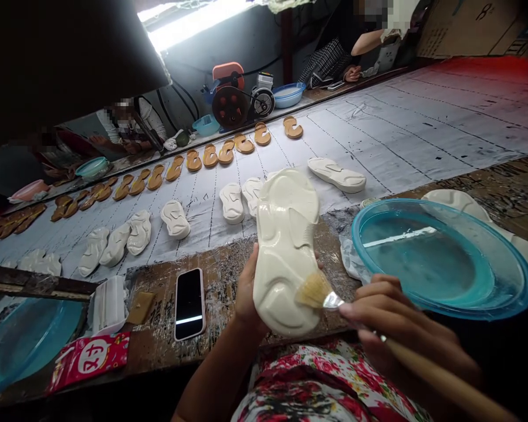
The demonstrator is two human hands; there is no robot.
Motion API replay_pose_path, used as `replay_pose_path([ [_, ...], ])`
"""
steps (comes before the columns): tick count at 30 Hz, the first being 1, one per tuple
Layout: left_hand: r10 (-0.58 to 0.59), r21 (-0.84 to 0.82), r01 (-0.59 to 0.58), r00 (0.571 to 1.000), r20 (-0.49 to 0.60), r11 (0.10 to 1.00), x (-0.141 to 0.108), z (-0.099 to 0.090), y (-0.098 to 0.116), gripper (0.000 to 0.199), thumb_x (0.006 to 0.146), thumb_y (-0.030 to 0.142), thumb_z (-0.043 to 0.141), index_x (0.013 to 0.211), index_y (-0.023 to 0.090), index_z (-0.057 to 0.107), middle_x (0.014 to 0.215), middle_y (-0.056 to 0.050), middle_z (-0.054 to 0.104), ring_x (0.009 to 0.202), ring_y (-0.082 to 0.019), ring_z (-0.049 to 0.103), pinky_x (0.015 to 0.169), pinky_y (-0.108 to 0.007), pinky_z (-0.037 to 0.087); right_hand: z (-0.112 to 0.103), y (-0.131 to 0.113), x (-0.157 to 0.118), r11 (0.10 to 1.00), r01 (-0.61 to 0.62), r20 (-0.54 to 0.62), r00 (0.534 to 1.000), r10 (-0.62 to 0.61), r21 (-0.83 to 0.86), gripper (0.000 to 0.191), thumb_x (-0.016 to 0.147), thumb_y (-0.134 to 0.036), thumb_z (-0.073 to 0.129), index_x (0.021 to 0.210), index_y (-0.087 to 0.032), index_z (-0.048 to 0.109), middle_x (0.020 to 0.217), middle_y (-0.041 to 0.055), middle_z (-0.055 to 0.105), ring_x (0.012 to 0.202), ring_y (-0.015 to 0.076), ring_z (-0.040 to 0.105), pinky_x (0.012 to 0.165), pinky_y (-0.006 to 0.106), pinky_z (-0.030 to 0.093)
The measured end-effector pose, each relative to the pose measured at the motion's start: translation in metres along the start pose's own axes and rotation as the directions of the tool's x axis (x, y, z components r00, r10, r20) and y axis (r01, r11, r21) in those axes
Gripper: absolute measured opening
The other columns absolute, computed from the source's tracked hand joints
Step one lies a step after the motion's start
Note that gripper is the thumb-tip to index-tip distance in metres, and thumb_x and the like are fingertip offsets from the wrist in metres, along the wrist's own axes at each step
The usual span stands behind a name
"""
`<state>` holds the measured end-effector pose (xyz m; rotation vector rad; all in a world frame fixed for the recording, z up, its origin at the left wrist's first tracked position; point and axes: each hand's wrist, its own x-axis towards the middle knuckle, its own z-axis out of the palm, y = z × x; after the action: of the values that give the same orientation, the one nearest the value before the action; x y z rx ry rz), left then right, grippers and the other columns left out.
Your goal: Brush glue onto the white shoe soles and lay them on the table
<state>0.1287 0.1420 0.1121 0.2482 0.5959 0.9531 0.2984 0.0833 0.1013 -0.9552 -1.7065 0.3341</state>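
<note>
My left hand (246,293) is wrapped round the edge and underside of a cream-white shoe sole (286,234), holding it up with its glossy, contoured face toward me; most of those fingers are hidden behind it. In my right hand (409,328) is a paint brush (319,293) with a long wooden handle. Its pale bristles touch the sole's lower right part, which looks wet. Just right of the sole stands a blue plastic basin (422,258) holding a bluish liquid.
White soles (176,220) and brown soles (211,155) lie in rows on a cloth-covered conveyor belt (391,129). A phone (189,305), a red packet (92,360) and another blue basin (30,340) are at the left. Beyond the belt are a machine with wheels (233,102) and co-workers.
</note>
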Motion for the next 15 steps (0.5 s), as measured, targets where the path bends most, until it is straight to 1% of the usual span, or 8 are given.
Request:
replay_pose_path([
  [3, 0.113, -0.029, -0.114, 0.993, -0.026, 0.993, 0.005, -0.001, 0.0, 0.067, 0.086, 0.056, 0.023, 0.122, 0.008, 0.053, 0.102, -0.015, 0.065, 0.099, -0.029, 0.06, 0.087, -0.042, 0.046, 0.005, -0.002, 0.003, 0.995, 0.08, 0.057, 0.995, -0.083, 0.054, 0.014, 0.081, -0.028, 0.05, 0.077, -0.019, 0.06, 0.06, -0.0001, 0.057, 0.063, 0.0103, 0.057, 0.076, 0.029, 0.047],
  [5, 0.128, -0.02, -0.13, 0.988, -0.082, 0.991, 0.007, -0.001, -0.001, 0.065, 0.087, 0.054, 0.022, 0.123, 0.008, 0.051, 0.102, -0.015, 0.065, 0.099, -0.028, 0.059, 0.088, -0.042, 0.045, 0.006, 0.0, 0.009, 0.983, 0.149, 0.06, 0.986, -0.156, 0.108, 0.014, 0.084, -0.021, 0.045, 0.076, -0.018, 0.057, 0.056, -0.0017, 0.054, 0.06, 0.0082, 0.056, 0.077, 0.027, 0.046],
  [6, 0.123, -0.006, -0.124, 0.987, -0.107, 0.992, 0.008, -0.002, -0.002, 0.065, 0.087, 0.053, 0.023, 0.123, 0.007, 0.051, 0.102, -0.016, 0.065, 0.1, -0.028, 0.059, 0.088, -0.041, 0.045, 0.007, 0.002, 0.011, 0.977, 0.175, 0.042, 0.983, -0.181, 0.123, 0.014, 0.084, -0.019, 0.043, 0.078, -0.018, 0.055, 0.056, -0.0021, 0.054, 0.061, 0.0078, 0.056, 0.078, 0.027, 0.045],
  [7, 0.12, 0.013, -0.119, 0.985, -0.123, 0.993, 0.008, -0.002, -0.004, 0.064, 0.088, 0.052, 0.024, 0.123, 0.006, 0.05, 0.102, -0.016, 0.065, 0.1, -0.028, 0.059, 0.089, -0.041, 0.045, 0.007, 0.005, 0.014, 0.974, 0.188, 0.02, 0.981, -0.192, 0.128, 0.013, 0.084, -0.018, 0.042, 0.081, -0.018, 0.055, 0.057, -0.0018, 0.054, 0.063, 0.008, 0.056, 0.08, 0.027, 0.044],
  [9, 0.125, 0.054, -0.12, 0.985, -0.117, 0.991, 0.008, -0.001, -0.009, 0.062, 0.088, 0.05, 0.027, 0.123, 0.005, 0.05, 0.102, -0.016, 0.065, 0.1, -0.027, 0.059, 0.09, -0.039, 0.044, 0.011, 0.011, 0.017, 0.979, 0.176, -0.016, 0.984, -0.175, 0.103, 0.012, 0.084, -0.016, 0.044, 0.089, -0.017, 0.055, 0.065, 0.0001, 0.058, 0.07, 0.0096, 0.057, 0.08, 0.029, 0.043],
  [12, 0.189, 0.077, -0.181, 0.976, -0.109, 0.98, 0.011, -0.002, -0.015, 0.061, 0.088, 0.05, 0.03, 0.124, 0.004, 0.049, 0.103, -0.015, 0.065, 0.101, -0.026, 0.059, 0.092, -0.037, 0.043, 0.022, 0.015, 0.013, 0.982, 0.183, -0.027, 0.983, -0.182, 0.046, 0.017, 0.079, -0.01, 0.049, 0.094, -0.014, 0.056, 0.073, 0.0027, 0.06, 0.073, 0.0109, 0.056, 0.075, 0.03, 0.042],
  [14, 0.238, 0.049, -0.233, 0.958, -0.162, 0.971, 0.017, -0.005, -0.015, 0.063, 0.088, 0.051, 0.029, 0.125, 0.004, 0.047, 0.103, -0.015, 0.064, 0.1, -0.026, 0.059, 0.091, -0.037, 0.044, 0.03, 0.014, 0.004, 0.978, 0.206, -0.022, 0.978, -0.206, 0.01, 0.018, 0.077, -0.006, 0.05, 0.092, -0.012, 0.057, 0.07, 0.0021, 0.058, 0.07, 0.0103, 0.054, 0.075, 0.03, 0.04],
  [15, 0.244, 0.026, -0.243, 0.951, -0.192, 0.97, 0.02, -0.008, -0.013, 0.064, 0.088, 0.051, 0.027, 0.126, 0.004, 0.046, 0.104, -0.016, 0.064, 0.099, -0.027, 0.059, 0.09, -0.038, 0.044, 0.032, 0.014, -0.001, 0.978, 0.209, 0.003, 0.978, -0.209, 0.002, 0.017, 0.076, -0.005, 0.05, 0.091, -0.011, 0.057, 0.068, 0.0014, 0.058, 0.069, 0.0096, 0.053, 0.076, 0.03, 0.039],
])
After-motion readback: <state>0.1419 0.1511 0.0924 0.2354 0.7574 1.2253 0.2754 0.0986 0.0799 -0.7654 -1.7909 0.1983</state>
